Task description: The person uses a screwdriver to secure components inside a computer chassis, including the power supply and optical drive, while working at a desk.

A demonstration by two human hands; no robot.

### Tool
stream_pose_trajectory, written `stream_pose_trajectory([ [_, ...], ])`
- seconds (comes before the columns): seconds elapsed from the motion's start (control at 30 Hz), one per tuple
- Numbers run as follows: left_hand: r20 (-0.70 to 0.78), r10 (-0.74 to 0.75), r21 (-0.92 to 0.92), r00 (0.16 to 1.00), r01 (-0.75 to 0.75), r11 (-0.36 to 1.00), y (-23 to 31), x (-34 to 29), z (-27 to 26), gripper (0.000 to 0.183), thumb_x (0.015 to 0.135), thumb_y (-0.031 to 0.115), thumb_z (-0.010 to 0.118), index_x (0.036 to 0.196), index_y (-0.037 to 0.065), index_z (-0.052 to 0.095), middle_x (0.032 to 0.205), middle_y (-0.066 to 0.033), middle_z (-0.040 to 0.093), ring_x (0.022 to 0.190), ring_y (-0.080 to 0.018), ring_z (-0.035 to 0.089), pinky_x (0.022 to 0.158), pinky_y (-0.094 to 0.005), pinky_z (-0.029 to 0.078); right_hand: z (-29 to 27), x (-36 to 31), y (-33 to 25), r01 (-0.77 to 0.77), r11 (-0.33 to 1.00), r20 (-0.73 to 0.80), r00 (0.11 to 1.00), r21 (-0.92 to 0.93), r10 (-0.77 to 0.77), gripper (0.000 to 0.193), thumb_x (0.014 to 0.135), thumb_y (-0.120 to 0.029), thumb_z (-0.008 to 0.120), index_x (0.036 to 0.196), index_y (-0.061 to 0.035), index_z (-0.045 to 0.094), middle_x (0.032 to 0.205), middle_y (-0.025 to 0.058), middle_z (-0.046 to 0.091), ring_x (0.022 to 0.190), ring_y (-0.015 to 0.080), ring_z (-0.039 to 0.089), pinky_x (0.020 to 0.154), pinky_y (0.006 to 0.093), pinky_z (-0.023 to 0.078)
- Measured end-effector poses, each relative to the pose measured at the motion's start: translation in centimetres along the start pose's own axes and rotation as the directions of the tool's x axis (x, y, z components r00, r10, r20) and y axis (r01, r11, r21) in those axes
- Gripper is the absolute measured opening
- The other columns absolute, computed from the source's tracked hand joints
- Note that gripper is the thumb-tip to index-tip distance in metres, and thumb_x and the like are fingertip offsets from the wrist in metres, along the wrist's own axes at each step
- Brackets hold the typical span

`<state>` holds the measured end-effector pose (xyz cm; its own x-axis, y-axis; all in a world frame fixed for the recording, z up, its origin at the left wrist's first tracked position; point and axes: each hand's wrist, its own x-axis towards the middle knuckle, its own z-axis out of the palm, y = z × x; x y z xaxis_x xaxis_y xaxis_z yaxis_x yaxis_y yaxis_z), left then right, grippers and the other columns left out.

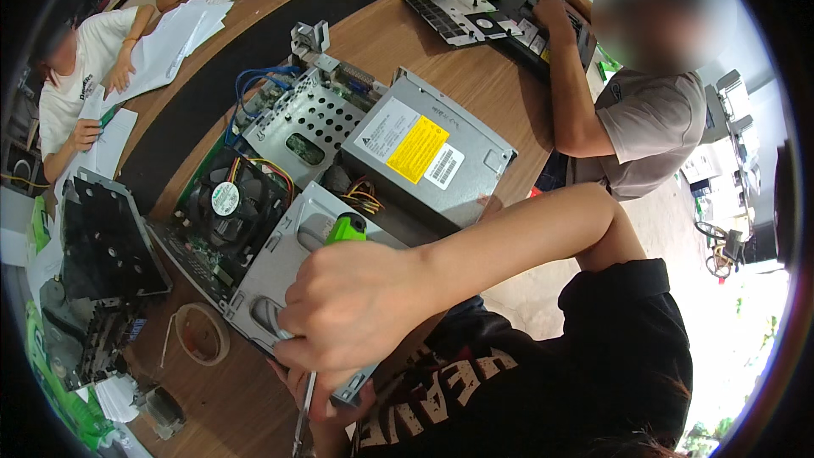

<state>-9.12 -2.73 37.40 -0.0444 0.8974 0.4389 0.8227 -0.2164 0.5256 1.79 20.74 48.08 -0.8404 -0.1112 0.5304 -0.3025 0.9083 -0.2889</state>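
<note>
My right hand (348,305) is closed around a screwdriver, its green and black handle (346,229) sticking out above the fist. The thin metal shaft (302,420) comes out below, past the near corner of an opened computer case. Under that corner is my left hand (326,414), partly hidden, with its fingers curled against the metal drive housing (292,233). Beyond my fist the case holds a power supply (432,148) with yellow and white labels, a black fan (225,199) and a perforated metal bracket (318,110). The screwdriver's tip is not clear.
A roll of tape (202,335) lies on the wooden table left of the case. Dark metal parts (110,237) stand at the far left. On the right, a co-worker (644,102) handles another opened device (530,30). Other people sit across the table near papers (182,34).
</note>
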Motion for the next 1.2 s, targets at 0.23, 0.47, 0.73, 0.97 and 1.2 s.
stream_pose_trajectory([
  [0.23,-0.113,0.012,-0.018,0.994,-0.014,1.0,0.3,1.0,0.2,0.063,0.075,0.031,0.074,0.126,0.008,0.045,0.12,-0.0111,0.061,0.118,-0.0356,0.052,0.11,-0.0659,0.023,-0.4,0.3,1.8,-0.209,0.977,0.148,0.966,-0.043,0.214,0.059,0.089,-0.059,0.054,0.064,-0.0057,0.058,0.053,0.0083,0.057,0.05,0.0304,0.061,0.045,0.0392,0.048],
  [0.47,-0.098,-0.007,-0.036,0.995,0.004,0.999,0.9,1.7,0.1,0.062,0.073,0.03,0.078,0.124,0.011,0.047,0.118,-0.0084,0.065,0.12,-0.0312,0.052,0.114,-0.0664,0.016,-1.7,-0.2,3.3,-0.393,0.915,0.156,0.902,-0.09,0.403,0.06,0.092,-0.058,0.052,0.065,-0.0042,0.058,0.054,0.0127,0.057,0.052,0.0347,0.06,0.047,0.0422,0.049],
  [0.73,-0.186,-0.008,-0.046,0.983,-0.001,0.999,0.6,2.1,0.6,0.05,0.075,0.031,0.079,0.115,0.01,0.057,0.113,-0.0078,0.067,0.12,-0.0281,0.053,0.117,-0.06,0.014,-5.5,-2.3,3.3,-0.61,0.588,0.019,0.702,0.532,0.712,0.053,0.099,-0.053,0.045,0.078,-0.0063,0.056,0.062,0.0006,0.053,0.056,0.012,0.053,0.051,0.0281,0.042],
  [0.97,-0.444,-0.081,-0.14,0.892,0.021,0.99,1.4,1.6,-1.5,0.05,0.071,0.039,0.078,0.11,0.01,0.069,0.125,-0.0164,0.054,0.116,-0.0335,0.052,0.103,-0.0496,0.038,-7.5,-10.1,-2.0,-0.39,0.277,-0.042,0.515,0.878,0.856,0.015,0.099,-0.02,0.051,0.097,-0.0064,0.044,0.078,0.0036,0.044,0.06,0.0109,0.043,0.055,0.0264,0.04],
  [1.2,-0.548,-0.431,-0.004,0.717,0.513,0.858,-2.4,1.9,-6.2,0.031,0.082,0.0,0.063,0.113,0.003,0.064,0.115,-0.0151,0.062,0.096,-0.027,0.062,0.085,-0.0364,0.048,-8.5,-18.2,-5.2,-0.48,0.202,0.06,0.476,0.853,0.877,0.011,0.1,-0.011,0.046,0.099,-0.001,0.043,0.072,0.0061,0.045,0.048,0.008,0.038,0.043,0.0213,0.034],
])
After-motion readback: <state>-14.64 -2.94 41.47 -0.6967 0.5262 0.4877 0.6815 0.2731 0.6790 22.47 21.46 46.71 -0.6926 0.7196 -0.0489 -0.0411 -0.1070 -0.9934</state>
